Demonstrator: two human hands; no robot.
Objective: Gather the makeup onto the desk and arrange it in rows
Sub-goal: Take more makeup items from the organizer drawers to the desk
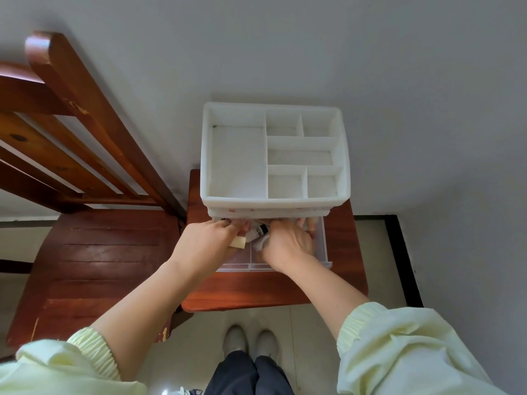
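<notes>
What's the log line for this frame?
phase: gathering makeup | left hand: in open drawer, over beige stick | right hand: in drawer, beside white tube | grips: unclear

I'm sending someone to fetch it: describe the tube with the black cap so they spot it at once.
On the small wooden table stands a white organizer with its clear drawer pulled out. Between the left hand and right hand reaching into it lies a small tube. It alone has a white body with dark lettering and a black cap; the stick beside it is plain cream.
</notes>
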